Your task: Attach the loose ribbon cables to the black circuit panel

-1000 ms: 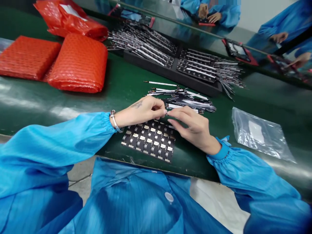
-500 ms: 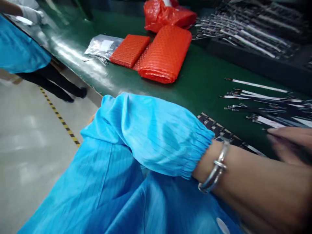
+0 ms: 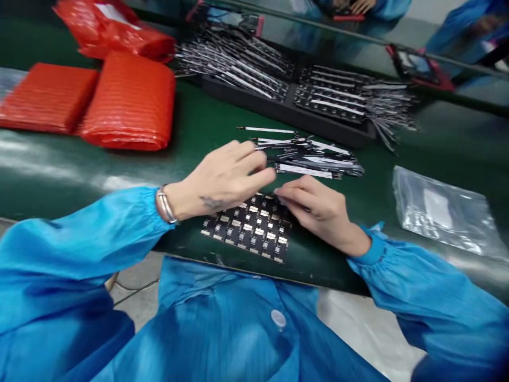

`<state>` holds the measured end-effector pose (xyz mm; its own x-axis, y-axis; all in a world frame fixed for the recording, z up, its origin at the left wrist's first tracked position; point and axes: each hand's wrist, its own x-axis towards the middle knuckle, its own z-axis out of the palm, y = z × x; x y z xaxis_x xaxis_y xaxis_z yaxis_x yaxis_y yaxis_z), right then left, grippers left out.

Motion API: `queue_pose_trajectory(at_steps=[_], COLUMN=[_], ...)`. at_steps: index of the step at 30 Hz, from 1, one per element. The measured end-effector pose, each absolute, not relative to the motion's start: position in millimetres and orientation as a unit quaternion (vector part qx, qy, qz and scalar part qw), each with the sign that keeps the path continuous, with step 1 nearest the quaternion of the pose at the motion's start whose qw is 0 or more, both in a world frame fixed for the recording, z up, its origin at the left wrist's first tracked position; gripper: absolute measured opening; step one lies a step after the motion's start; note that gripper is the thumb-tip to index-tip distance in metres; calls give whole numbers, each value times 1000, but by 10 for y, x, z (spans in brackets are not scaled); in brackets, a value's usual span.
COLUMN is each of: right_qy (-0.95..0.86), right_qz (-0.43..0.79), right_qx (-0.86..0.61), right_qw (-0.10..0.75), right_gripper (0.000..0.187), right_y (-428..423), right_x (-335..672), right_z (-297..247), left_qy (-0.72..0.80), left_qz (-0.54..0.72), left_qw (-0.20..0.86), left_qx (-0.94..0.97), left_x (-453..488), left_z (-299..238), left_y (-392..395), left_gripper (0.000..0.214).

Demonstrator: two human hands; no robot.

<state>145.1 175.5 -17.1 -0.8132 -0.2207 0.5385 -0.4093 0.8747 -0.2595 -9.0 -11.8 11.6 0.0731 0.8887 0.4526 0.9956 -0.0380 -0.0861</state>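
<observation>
Swung back from the aisle, the view again finds both hands over the green worktop [image 3: 449,132]. Left hand [image 3: 222,180], blurred, hangs open, holding nothing visible, at ten o'clock from a black circuit-board panel [image 3: 246,228]; right hand [image 3: 318,212] curls narrowly at its edge, fingertips [image 3: 280,199] hiding whether they pinch it. Flat flex strips [image 3: 310,162] lie at twelve o'clock.

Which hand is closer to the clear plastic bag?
The right hand is nearer, a little way left of the clear plastic bag. The left hand is farther from it, beyond the right hand.
</observation>
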Motion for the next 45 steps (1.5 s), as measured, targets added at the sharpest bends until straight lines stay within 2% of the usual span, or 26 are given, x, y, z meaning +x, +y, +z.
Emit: queue_pose_trajectory(at_steps=[2,5,9,17,26,30,38,43,45], right_qy=[-938,-945,-948,-955,-961,-968,-970,-968,-967], right_qz=[173,167,170,154,135,87,22,-27,-21], right_qx=[171,165,171,171,178,185,228,241,243], right_qw=[245,226,210,188,161,143,81,70,78], right_gripper=[17,18,19,21,25,30,20,29,26], right_y=[1744,1711,1695,1710,1709,1703,1606,1550,1581], right_x=[1455,1444,1410,1416,1428,1447,1405,1358,1359], right_z=[-225,-264,-277,-298,-256,-252,-88,2,-36], left_qy=[-644,-637,-651,-654,-647,-650,-641,-630,-636], left_qz=[-102,-77,-84,-93,-113,-111,-139,-149,-137], left_qw=[194,142,99,80,92,89,126,125,114], left_qx=[-733,-754,-748,-747,-748,-746,-745,-752,-751], left_x=[-179,-154,-96,-112,-110,-95,-60,-69,-69], left_z=[-38,-179,-198,-199,-223,-236,-271,-252,-251], left_y=[-133,-198,-241,-239,-234,-223,-181,-174,-179], left_gripper=[25,25,25,27,29,30,30,29,29])
